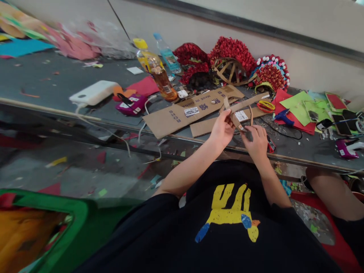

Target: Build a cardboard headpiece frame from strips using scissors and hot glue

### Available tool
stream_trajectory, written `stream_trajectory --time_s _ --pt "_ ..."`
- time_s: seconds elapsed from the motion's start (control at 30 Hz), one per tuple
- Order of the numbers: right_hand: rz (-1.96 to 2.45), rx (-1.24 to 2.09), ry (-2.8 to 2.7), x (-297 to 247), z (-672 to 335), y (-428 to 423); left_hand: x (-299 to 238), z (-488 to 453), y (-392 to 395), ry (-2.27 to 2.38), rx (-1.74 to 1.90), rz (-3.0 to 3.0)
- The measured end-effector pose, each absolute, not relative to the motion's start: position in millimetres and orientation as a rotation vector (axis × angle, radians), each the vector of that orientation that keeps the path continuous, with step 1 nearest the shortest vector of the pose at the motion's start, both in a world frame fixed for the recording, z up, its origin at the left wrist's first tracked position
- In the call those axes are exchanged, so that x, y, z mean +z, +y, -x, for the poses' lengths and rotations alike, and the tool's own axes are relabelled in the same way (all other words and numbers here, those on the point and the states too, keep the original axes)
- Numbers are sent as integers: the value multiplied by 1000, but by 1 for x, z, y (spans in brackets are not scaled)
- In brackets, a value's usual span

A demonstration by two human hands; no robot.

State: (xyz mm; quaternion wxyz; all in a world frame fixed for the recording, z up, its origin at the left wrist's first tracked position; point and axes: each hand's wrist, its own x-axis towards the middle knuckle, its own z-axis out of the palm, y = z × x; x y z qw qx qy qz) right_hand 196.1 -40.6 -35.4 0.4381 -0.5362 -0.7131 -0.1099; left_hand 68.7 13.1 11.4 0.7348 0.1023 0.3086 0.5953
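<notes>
My left hand [223, 129] grips the lower end of cardboard strips [250, 101] with thumb and fingers, just above the table's front edge. The strips cross one another; one long piece reaches up to the right. Close on the right, my right hand [257, 139] has its fingers closed at the lower end of the same strip assembly, near a thin curved strip [251, 115]. A large flat printed cardboard piece [182, 115] lies left of my hands, and a narrower cardboard piece [204, 127] lies under them. Beside my right hand is a red and black object [271, 145], partly hidden.
Red-petalled headdress-like crafts [231, 53] stand along the wall. A yellow-capped bottle [159, 74], a white power bank [93, 93], a blue glue gun [285, 117] and yellow-handled scissors [265, 106] lie about. A green bin [82, 212] stands lower left; another person's leg [338, 193] is at right.
</notes>
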Motion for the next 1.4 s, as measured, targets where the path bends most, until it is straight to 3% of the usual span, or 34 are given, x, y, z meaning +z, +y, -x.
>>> stream_trajectory --time_s 0.17,0.47,0.63,0.77,1.0,1.4 --pt "1266 -188 -1758 -27 -201 -20 9 -68 26 636 1303 -323" --pt "1279 252 -1525 -22 -244 40 16 -50 -11 573 1036 -741" --pt "1279 394 -1405 -23 -266 52 15 -24 4 667 1416 -1071" --pt "1264 459 -1379 -27 -274 51 6 -10 40 885 1563 -1198" --pt "1282 507 -1429 -32 -279 48 -12 -6 65 1050 1426 -1494" --pt "1260 571 -1577 -6 -266 27 22 -11 53 862 1352 -2234"
